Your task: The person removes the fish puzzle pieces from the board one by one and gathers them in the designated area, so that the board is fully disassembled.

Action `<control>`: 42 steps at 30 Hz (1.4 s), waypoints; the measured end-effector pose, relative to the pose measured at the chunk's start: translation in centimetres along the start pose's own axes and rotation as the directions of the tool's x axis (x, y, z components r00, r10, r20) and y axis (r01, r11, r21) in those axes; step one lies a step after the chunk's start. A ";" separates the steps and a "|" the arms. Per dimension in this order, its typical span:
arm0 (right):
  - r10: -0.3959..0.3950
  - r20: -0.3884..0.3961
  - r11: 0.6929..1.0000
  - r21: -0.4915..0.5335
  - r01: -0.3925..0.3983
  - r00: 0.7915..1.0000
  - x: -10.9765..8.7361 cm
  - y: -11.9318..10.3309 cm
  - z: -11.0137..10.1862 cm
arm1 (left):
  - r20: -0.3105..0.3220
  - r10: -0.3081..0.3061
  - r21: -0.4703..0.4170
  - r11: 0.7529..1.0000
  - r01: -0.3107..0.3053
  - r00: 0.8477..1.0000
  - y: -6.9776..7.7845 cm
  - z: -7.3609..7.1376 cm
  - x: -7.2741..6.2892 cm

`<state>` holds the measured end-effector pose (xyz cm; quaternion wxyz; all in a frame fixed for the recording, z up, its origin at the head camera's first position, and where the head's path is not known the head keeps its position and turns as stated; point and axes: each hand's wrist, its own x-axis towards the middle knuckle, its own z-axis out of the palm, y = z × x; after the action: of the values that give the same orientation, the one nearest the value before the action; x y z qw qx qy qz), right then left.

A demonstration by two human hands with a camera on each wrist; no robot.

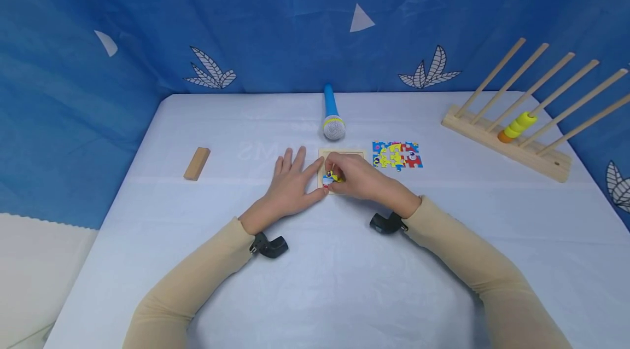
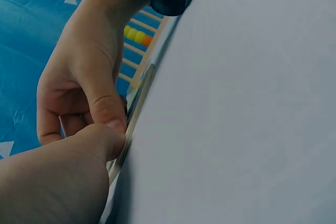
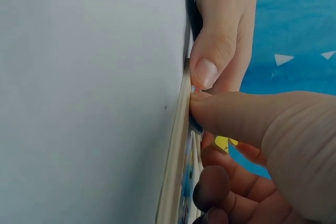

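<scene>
A small wooden puzzle frame [image 1: 365, 153] lies on the table with some colourful pieces in its near left corner. My left hand [image 1: 290, 187] is flat with fingers spread, its thumb and index finger touching the frame's left side. Over the frame, my right hand [image 1: 356, 175] has its fingers bent and pinches a yellow puzzle piece [image 3: 224, 143]. In the right wrist view, the right thumb [image 3: 226, 109] presses at the frame's edge, close to the left thumb [image 3: 206, 72]. The fingers hide much of the frame's inside. Beside it on the right lie interlocking puzzle pieces [image 1: 396, 156].
Behind the frame lies a blue toy microphone [image 1: 334, 127]. A wooden block [image 1: 197, 163] sits to the left. At the far right stands a wooden peg rack [image 1: 509, 141], with yellow and orange beads [image 1: 517, 127] on one peg. A blue curtain hangs behind the table.
</scene>
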<state>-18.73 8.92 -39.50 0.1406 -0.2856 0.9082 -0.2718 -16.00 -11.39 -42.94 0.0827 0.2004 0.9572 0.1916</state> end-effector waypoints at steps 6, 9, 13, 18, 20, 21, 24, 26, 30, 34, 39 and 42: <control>-0.025 0.004 1.000 0.011 0.025 1.000 -0.1 0.1 -0.1 | 0.003 -0.003 0.008 1.000 0.003 1.000 -0.1 0.1 0.1; -0.026 0.015 0.999 0.024 0.025 1.000 -0.1 0.1 -0.2 | 0.006 -0.004 0.014 1.000 0.003 1.000 -0.1 0.1 0.2; -0.045 0.026 0.998 0.051 0.043 0.999 -0.3 0.2 -0.4 | 0.009 -0.002 0.010 1.000 0.002 1.000 -0.1 0.1 0.1; -0.077 0.024 0.995 0.058 0.075 0.997 -0.3 0.4 -0.6 | 0.011 -0.005 0.006 1.000 0.005 1.000 -0.1 0.1 0.1; -0.082 0.023 0.995 0.051 0.081 0.996 -0.3 0.4 -0.7 | 0.011 -0.007 0.007 1.000 0.007 1.000 -0.1 0.1 0.1; -0.083 0.023 0.996 0.047 0.082 0.996 -0.3 0.4 -0.7 | 0.010 -0.006 0.010 1.000 0.006 1.000 -0.2 0.1 0.1; -0.084 0.023 0.996 0.037 0.083 0.996 -0.3 0.5 -0.8 | 0.007 -0.005 0.009 1.000 0.005 1.000 -0.1 0.1 0.1; -0.088 0.020 0.996 0.033 0.087 0.996 -0.3 0.5 -0.8 | 0.010 -0.004 0.007 1.000 0.004 1.000 -0.1 0.1 0.1; -0.094 0.012 0.995 0.038 0.094 0.995 -0.3 0.6 -0.8 | 0.015 -0.003 0.003 1.000 0.003 1.000 0.0 0.0 0.1; -0.093 0.007 0.994 0.057 0.092 0.996 -0.3 0.6 -0.6 | 0.012 -0.001 0.004 1.000 0.001 1.000 0.0 0.0 0.0; -0.095 0.003 0.993 0.076 0.095 0.995 -0.4 0.4 -0.7 | 0.012 -0.004 -0.001 1.000 0.004 1.000 0.1 0.0 0.0; -0.077 -0.005 0.993 0.085 0.077 0.997 -0.5 0.3 -1.0 | 0.012 -0.005 -0.004 1.000 0.005 1.000 0.1 0.0 0.0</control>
<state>-18.87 9.81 -38.78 0.1412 -0.3140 0.8842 -0.3157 -16.01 -11.30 -42.86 0.0892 0.1990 0.9569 0.1920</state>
